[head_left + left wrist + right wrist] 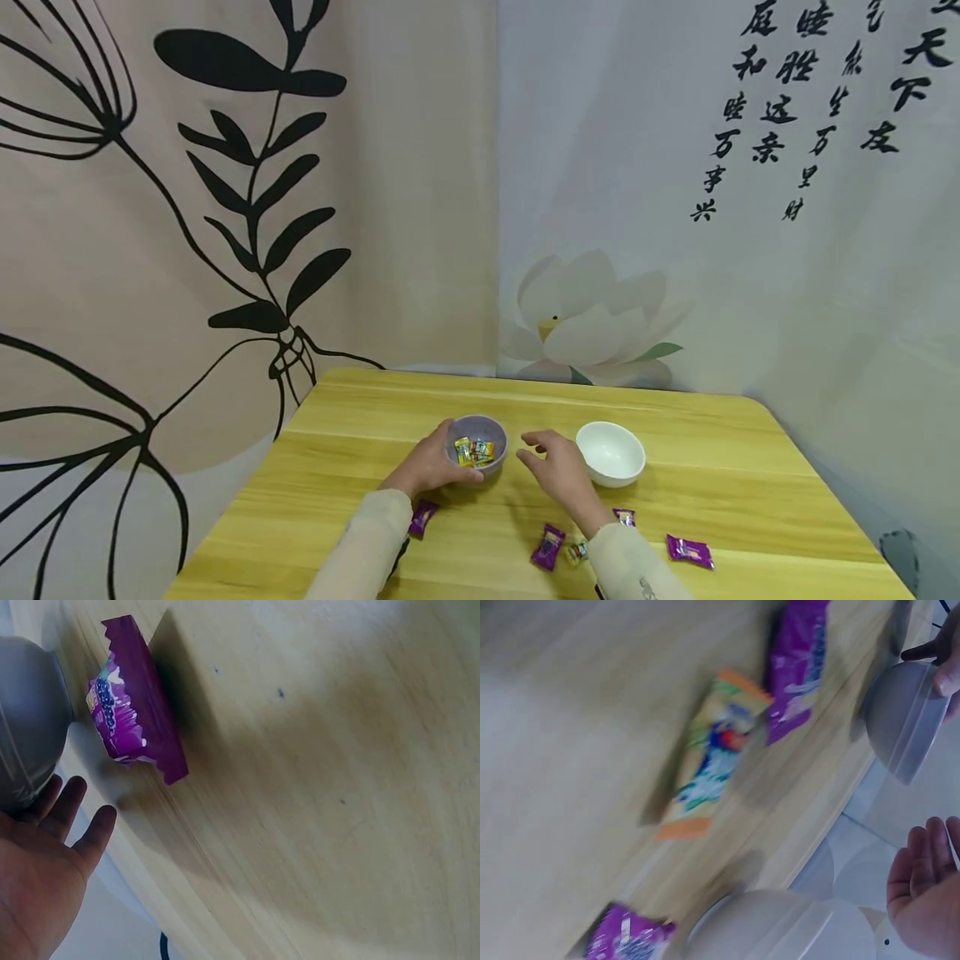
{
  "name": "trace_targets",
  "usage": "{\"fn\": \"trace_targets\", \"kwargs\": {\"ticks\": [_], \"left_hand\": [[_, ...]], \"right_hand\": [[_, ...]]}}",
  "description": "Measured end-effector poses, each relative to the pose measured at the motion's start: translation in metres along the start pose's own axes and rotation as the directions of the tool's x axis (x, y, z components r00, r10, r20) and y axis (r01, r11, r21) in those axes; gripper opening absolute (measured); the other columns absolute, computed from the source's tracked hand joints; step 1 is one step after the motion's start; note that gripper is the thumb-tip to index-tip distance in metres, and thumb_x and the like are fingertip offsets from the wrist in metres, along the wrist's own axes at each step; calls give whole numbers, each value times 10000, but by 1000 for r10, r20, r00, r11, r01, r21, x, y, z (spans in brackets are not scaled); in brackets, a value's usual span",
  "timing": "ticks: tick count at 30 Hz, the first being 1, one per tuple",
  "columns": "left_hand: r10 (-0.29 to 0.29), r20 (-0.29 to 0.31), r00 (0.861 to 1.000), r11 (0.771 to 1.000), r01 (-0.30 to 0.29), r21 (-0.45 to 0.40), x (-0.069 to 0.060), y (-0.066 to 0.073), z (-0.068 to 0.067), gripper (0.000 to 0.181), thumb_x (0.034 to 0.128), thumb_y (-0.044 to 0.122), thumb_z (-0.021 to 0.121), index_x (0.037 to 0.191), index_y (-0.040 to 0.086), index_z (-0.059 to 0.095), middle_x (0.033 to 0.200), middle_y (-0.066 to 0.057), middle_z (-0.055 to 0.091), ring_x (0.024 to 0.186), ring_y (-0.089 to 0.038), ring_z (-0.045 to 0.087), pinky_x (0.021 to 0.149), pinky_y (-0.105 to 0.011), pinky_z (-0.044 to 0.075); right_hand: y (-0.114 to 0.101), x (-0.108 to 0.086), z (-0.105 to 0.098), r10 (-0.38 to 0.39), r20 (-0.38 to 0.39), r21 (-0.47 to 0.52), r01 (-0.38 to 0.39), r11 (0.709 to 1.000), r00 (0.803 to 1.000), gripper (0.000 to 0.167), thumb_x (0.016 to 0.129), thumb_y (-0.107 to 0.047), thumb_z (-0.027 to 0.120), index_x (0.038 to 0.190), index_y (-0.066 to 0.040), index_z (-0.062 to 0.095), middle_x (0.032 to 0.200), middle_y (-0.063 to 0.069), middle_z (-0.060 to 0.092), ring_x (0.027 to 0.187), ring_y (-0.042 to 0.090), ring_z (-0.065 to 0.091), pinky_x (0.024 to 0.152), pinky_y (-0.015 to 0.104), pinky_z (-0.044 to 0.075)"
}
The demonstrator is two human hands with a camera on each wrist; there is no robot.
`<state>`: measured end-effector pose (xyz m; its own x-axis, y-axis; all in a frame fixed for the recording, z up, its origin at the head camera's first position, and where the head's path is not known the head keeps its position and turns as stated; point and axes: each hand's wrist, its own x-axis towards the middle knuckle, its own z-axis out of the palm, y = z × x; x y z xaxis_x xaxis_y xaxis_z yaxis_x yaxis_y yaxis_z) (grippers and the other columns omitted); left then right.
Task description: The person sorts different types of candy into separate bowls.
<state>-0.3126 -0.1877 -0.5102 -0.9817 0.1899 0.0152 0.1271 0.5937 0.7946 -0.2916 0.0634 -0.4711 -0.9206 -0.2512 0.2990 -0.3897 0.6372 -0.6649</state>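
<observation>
My left hand [435,462] grips a small greyish-purple bowl [491,429] by its side, thumb near the rim. Several yellow-wrapped candies [474,452] lie inside it. In the right wrist view this bowl [904,712] appears slightly tilted, the thumb over its edge. Between the two bowls hovers my right hand [562,475], its fingers loosely bent and nothing visible in them. Just right of that hand stands a white bowl [611,450], its visible inside bare. Beside the left wrist lies a purple-wrapped candy [423,518], with a dark fruit picture showing in the left wrist view.
Near the right forearm, a purple candy [549,547] and a yellow candy [577,552] lie on the wooden table [360,433]. Another purple candy [624,517] is partly behind the right wrist, and one more purple candy [690,552] lies farther right. Printed curtains hang behind.
</observation>
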Motion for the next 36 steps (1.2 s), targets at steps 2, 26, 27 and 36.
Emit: {"fn": "trace_targets", "kwargs": {"ticks": [2, 26, 27, 36], "left_hand": [[-6, -3, 1000, 1000, 6, 5, -1, 1, 0, 1095, 671, 440, 916, 1506, 52, 322, 1369, -161, 536, 1214, -363, 532, 1002, -566, 422], [-39, -15, 999, 999, 40, 14, -1, 3, -1, 1181, 654, 453, 922, 1542, 35, 265, 1429, -195, 485, 1283, -403, 475, 1037, -579, 386], [-38, -15, 999, 999, 39, 14, -1, 3, -1, 1176, 655, 450, 922, 1540, 36, 268, 1424, -194, 489, 1279, -403, 479, 1035, -579, 388], [-59, -19, 998, 998, 60, 15, -4, 5, -1, 1205, 650, 448, 925, 1552, 31, 243, 1458, -222, 451, 1307, -434, 446, 1044, -596, 370]], "right_hand": [[4, -5, -4, 13, 8, 4, -13, 1000, 1000, 282, 933, -205, 697, 1169, -52, 711, 1151, 107, 692, 1025, 310, 644, 825, 470, 536], [62, -73, -53, -83, 235, 24, 79, 997, 968, 301, 876, -230, 755, 1115, -51, 725, 1083, 28, 703, 1000, 285, 634, 850, 527, 515], [65, -74, -54, -102, 237, 0, 105, 995, 966, 300, 871, -233, 758, 1110, -55, 728, 1076, 17, 707, 998, 271, 640, 857, 507, 518], [84, -80, -54, -313, 268, -149, 360, 921, 911, 267, 813, -261, 812, 1030, -113, 762, 1018, -40, 719, 982, 204, 637, 858, 413, 514]]}}
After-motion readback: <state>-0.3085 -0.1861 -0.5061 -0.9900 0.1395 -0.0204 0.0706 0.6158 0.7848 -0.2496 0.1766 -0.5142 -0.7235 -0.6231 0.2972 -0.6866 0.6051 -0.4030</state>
